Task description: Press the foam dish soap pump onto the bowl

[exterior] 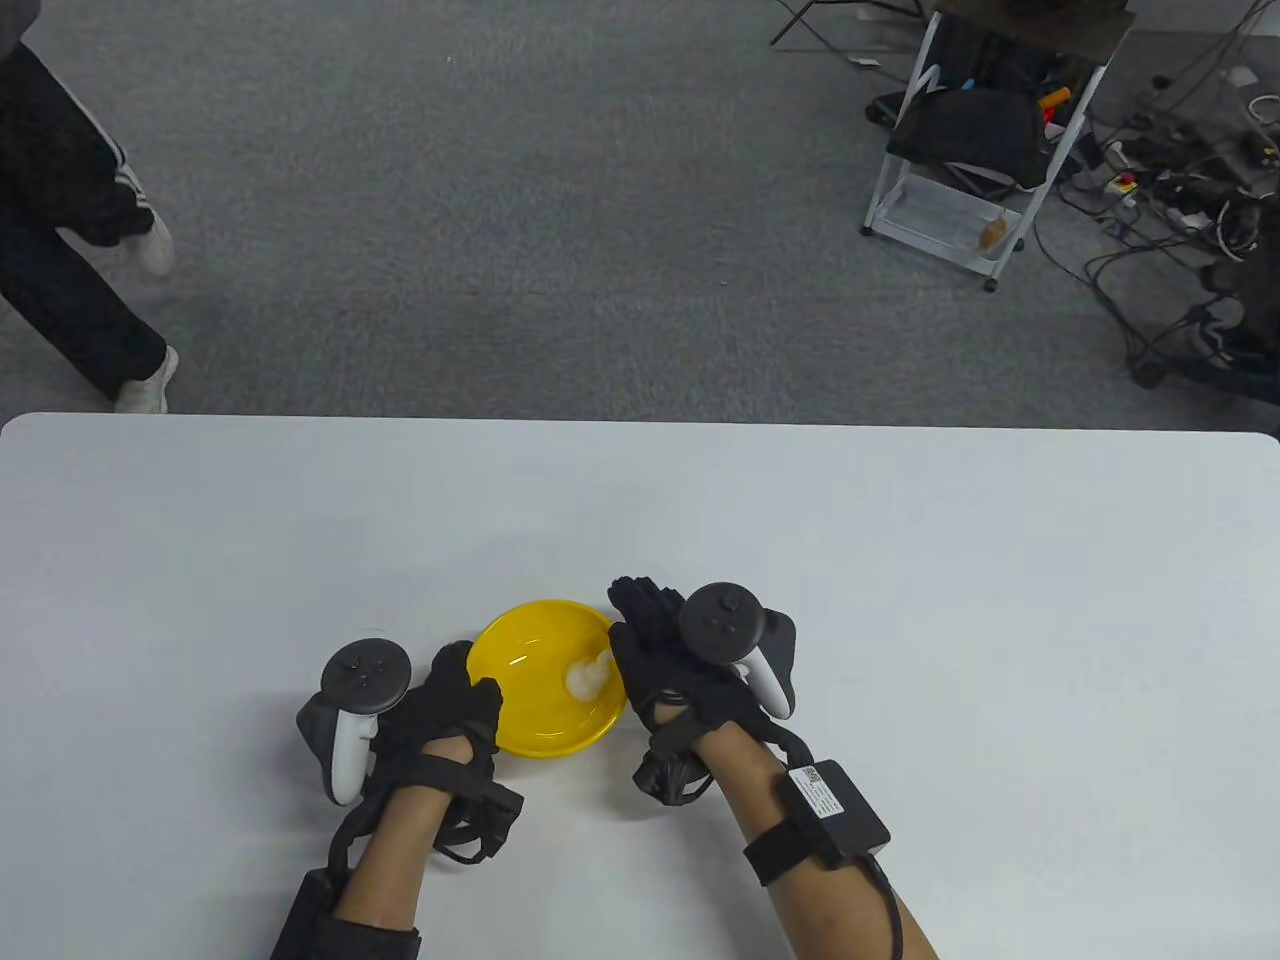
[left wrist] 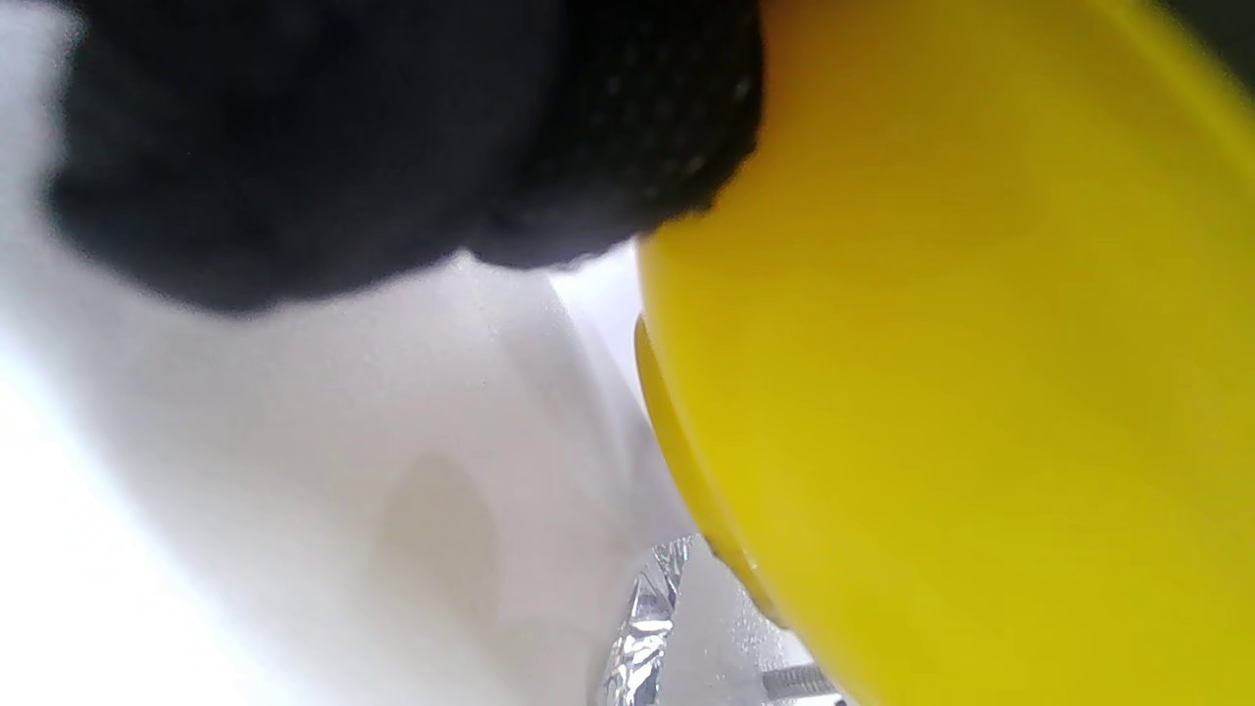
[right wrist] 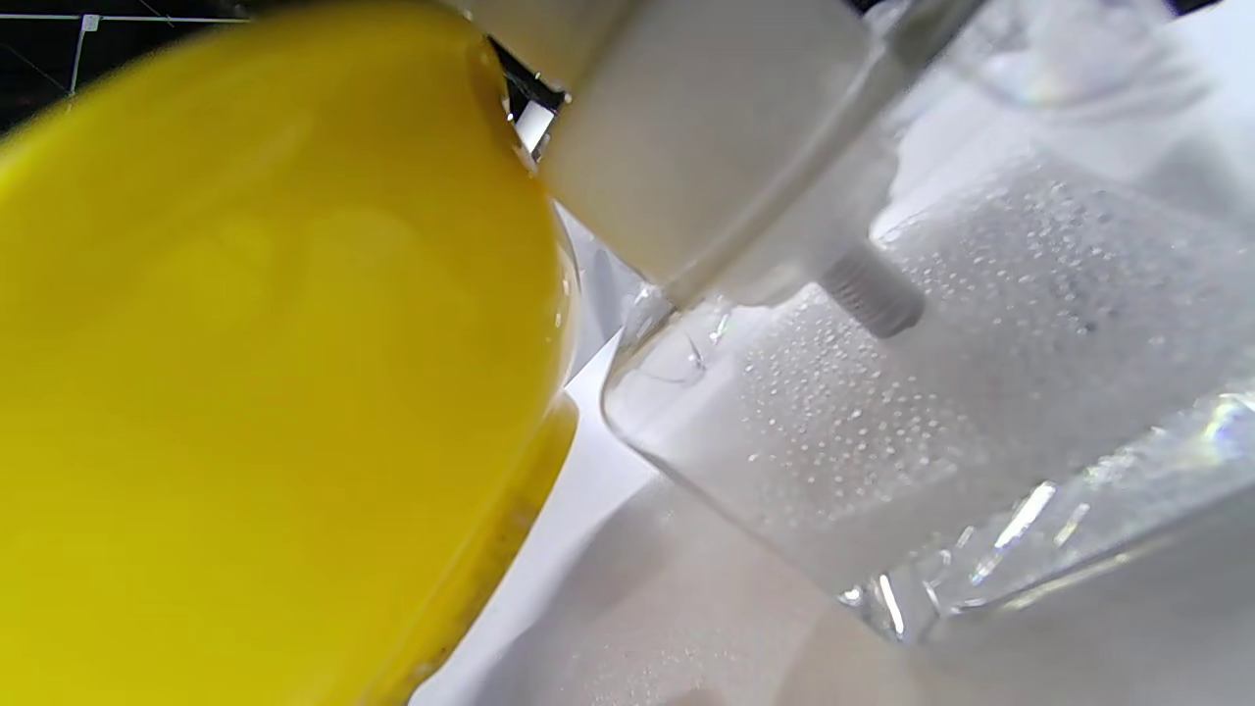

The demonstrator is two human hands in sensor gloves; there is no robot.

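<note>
A yellow bowl (exterior: 535, 700) sits on the white table (exterior: 900, 600) near the front edge, with a blob of white foam (exterior: 588, 678) at its right side. My left hand (exterior: 470, 682) holds the bowl's left rim; in the left wrist view a gloved finger (left wrist: 637, 127) presses the bowl's outer wall (left wrist: 961, 392). My right hand (exterior: 645, 640) lies over the soap pump bottle and hides it from above. The right wrist view shows the clear bottle (right wrist: 931, 412) with its white pump collar (right wrist: 706, 127), close beside the bowl (right wrist: 245, 343).
A person (exterior: 70, 230) stands on the carpet beyond the table's far left corner. A white cart (exterior: 980, 150) and cables are far off at the right. The bottle's base also shows in the left wrist view (left wrist: 667, 628).
</note>
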